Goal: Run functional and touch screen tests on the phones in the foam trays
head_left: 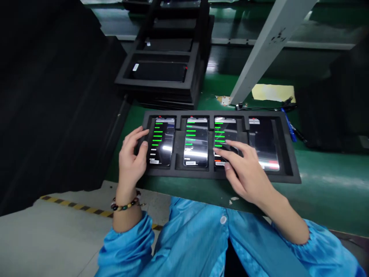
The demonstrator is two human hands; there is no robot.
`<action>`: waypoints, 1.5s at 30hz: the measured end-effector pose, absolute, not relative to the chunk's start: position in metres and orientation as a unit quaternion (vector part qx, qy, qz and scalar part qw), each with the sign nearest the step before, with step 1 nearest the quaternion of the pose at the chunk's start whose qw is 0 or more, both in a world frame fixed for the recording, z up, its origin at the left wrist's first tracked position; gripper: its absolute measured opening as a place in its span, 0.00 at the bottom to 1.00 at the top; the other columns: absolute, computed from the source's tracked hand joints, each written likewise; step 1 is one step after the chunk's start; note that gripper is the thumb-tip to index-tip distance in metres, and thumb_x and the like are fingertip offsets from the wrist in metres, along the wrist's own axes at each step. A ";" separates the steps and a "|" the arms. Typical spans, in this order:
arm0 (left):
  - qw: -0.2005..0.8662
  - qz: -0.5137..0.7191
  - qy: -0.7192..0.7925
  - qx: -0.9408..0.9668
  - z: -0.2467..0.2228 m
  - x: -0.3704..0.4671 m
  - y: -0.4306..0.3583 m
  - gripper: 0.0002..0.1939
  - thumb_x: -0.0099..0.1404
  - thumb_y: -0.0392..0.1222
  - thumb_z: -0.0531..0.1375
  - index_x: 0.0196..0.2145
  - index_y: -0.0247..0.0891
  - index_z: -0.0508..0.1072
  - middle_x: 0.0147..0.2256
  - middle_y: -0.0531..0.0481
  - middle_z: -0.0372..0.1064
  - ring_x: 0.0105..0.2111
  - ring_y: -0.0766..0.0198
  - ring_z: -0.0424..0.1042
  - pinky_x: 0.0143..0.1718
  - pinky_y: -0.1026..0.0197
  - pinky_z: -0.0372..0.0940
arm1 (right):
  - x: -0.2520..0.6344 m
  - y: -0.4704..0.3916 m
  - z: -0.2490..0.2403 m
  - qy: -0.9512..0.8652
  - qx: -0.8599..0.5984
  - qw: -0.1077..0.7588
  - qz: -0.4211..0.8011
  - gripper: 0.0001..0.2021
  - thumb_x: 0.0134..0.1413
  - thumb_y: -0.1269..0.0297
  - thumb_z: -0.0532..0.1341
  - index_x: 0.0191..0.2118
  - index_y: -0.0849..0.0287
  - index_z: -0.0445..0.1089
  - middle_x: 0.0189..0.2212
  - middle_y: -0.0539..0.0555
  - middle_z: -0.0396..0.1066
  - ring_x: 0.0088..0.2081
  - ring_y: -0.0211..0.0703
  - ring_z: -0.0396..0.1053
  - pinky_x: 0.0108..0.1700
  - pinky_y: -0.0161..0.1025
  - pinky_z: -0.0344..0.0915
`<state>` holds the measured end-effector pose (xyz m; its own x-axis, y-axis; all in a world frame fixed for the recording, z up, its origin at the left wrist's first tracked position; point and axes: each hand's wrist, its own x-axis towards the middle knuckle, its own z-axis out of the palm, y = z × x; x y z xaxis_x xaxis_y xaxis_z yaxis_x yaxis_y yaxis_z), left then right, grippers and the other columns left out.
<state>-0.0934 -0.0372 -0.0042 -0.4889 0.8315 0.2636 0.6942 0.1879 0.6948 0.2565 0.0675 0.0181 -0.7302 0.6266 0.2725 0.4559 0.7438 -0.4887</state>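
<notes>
A black foam tray [216,176] lies in front of me with a smartphone in each of its pockets. On the left phone [164,142], the second phone [196,142] and the third phone [226,132], the lit screens list green lines. The third also shows an orange line near its bottom. The phone at the right end [263,138] has a mostly dark screen with a red patch low down. My left hand [133,156] rests at the tray's left edge, fingers apart. Above the third phone's screen, my right hand [245,169] has its fingers spread, fingertips at or just over the glass.
Behind the tray stands a stack of similar black trays [155,85] holding dark phones. A grey metal post [259,54] rises from the green bench [325,169]. Cables, a yellow paper [273,92] and a blue pen [289,125] lie right. Dark piles flank both sides.
</notes>
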 end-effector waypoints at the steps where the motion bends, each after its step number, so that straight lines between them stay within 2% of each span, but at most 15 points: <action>1: 0.096 0.395 0.767 0.497 -0.005 -0.096 -0.038 0.19 0.78 0.49 0.60 0.62 0.48 0.76 0.69 0.44 0.70 0.70 0.50 0.68 0.71 0.43 0.64 | 0.247 0.067 0.019 -0.914 -0.281 0.208 0.204 0.21 0.73 0.70 0.55 0.66 0.56 0.69 0.61 0.61 0.77 0.70 0.63 0.65 0.67 0.64 0.64; 4: 0.105 0.382 0.762 0.512 -0.007 -0.100 -0.039 0.22 0.76 0.50 0.63 0.65 0.50 0.74 0.70 0.44 0.67 0.73 0.49 0.64 0.75 0.41 0.59 | 0.227 0.067 0.020 -0.926 -0.255 0.181 0.209 0.20 0.74 0.70 0.54 0.65 0.56 0.70 0.61 0.59 0.78 0.71 0.63 0.64 0.70 0.67 0.60; 7: 0.105 0.352 0.751 0.549 -0.005 -0.103 -0.040 0.24 0.74 0.51 0.65 0.66 0.52 0.73 0.72 0.44 0.63 0.75 0.47 0.60 0.76 0.39 0.55 | 0.232 0.069 0.021 -0.917 -0.270 0.198 0.216 0.20 0.74 0.70 0.53 0.66 0.56 0.69 0.62 0.59 0.77 0.72 0.63 0.63 0.70 0.67 0.60; 13: 0.109 0.316 0.753 0.567 -0.003 -0.105 -0.039 0.27 0.74 0.55 0.65 0.68 0.54 0.70 0.74 0.44 0.60 0.76 0.43 0.56 0.77 0.36 0.52 | 0.297 0.080 0.023 -0.834 -0.434 0.283 0.190 0.20 0.76 0.63 0.54 0.67 0.52 0.72 0.63 0.61 0.74 0.72 0.62 0.63 0.71 0.65 0.62; 18: 0.109 0.317 0.759 0.558 -0.002 -0.104 -0.039 0.27 0.74 0.55 0.65 0.68 0.53 0.71 0.73 0.43 0.61 0.76 0.44 0.57 0.77 0.37 0.52 | 0.342 0.089 0.015 -0.762 -0.549 0.306 0.154 0.21 0.77 0.56 0.53 0.65 0.53 0.74 0.63 0.63 0.72 0.72 0.62 0.63 0.73 0.65 0.61; 22: 0.097 0.300 0.775 0.547 0.002 -0.098 -0.037 0.27 0.74 0.57 0.63 0.68 0.52 0.70 0.73 0.41 0.60 0.75 0.42 0.57 0.77 0.35 0.52 | 0.352 0.098 0.007 -0.759 -0.566 0.278 0.163 0.22 0.76 0.53 0.53 0.66 0.51 0.73 0.62 0.65 0.73 0.72 0.65 0.62 0.72 0.66 0.62; 26: 0.077 0.253 0.778 0.569 0.007 -0.087 -0.018 0.33 0.73 0.58 0.64 0.70 0.49 0.67 0.74 0.37 0.55 0.76 0.37 0.54 0.76 0.32 0.52 | 0.350 0.113 -0.001 -0.770 -0.560 0.240 0.191 0.24 0.76 0.49 0.52 0.67 0.49 0.70 0.63 0.65 0.72 0.74 0.71 0.58 0.72 0.75 0.58; 29: 0.064 0.214 0.776 0.590 0.009 -0.079 0.011 0.38 0.69 0.59 0.67 0.71 0.48 0.65 0.76 0.34 0.50 0.76 0.32 0.51 0.74 0.27 0.54 | 0.348 0.126 -0.004 -0.780 -0.549 0.234 0.190 0.24 0.75 0.49 0.53 0.67 0.50 0.70 0.63 0.65 0.73 0.73 0.73 0.57 0.70 0.79 0.57; 32: 0.056 0.171 0.790 0.586 0.012 -0.073 0.039 0.41 0.65 0.57 0.69 0.72 0.49 0.64 0.77 0.33 0.47 0.75 0.26 0.49 0.70 0.20 0.56 | 0.346 0.135 -0.005 -0.780 -0.548 0.231 0.195 0.23 0.74 0.52 0.54 0.67 0.52 0.70 0.63 0.65 0.73 0.72 0.71 0.59 0.69 0.78 0.58; 34: 0.054 0.154 0.797 0.582 0.013 -0.072 0.049 0.41 0.64 0.54 0.68 0.72 0.48 0.64 0.76 0.33 0.49 0.73 0.25 0.52 0.67 0.18 0.58 | 0.344 0.137 -0.003 -0.771 -0.553 0.241 0.202 0.23 0.73 0.54 0.54 0.66 0.54 0.70 0.62 0.65 0.74 0.71 0.69 0.61 0.70 0.76 0.59; 39: 0.035 0.181 0.802 0.569 0.009 -0.078 0.049 0.37 0.65 0.48 0.66 0.70 0.46 0.66 0.71 0.32 0.55 0.70 0.28 0.57 0.66 0.21 0.62 | 0.342 0.131 -0.001 -0.744 -0.561 0.293 0.215 0.19 0.74 0.58 0.55 0.64 0.53 0.71 0.58 0.61 0.78 0.69 0.63 0.63 0.70 0.68 0.63; 45: 0.029 0.200 0.797 0.569 0.001 -0.078 0.052 0.34 0.67 0.48 0.65 0.69 0.47 0.67 0.63 0.33 0.59 0.67 0.29 0.60 0.66 0.22 0.63 | 0.343 0.132 0.000 -0.731 -0.577 0.289 0.224 0.16 0.74 0.57 0.55 0.58 0.53 0.74 0.57 0.62 0.76 0.66 0.61 0.66 0.67 0.63 0.67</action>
<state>-0.0783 0.0515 0.0013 -0.3517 0.9184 0.1809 0.8950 0.2734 0.3524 0.3427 0.1315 0.0004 -0.1682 0.9720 0.1640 0.7134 0.2348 -0.6602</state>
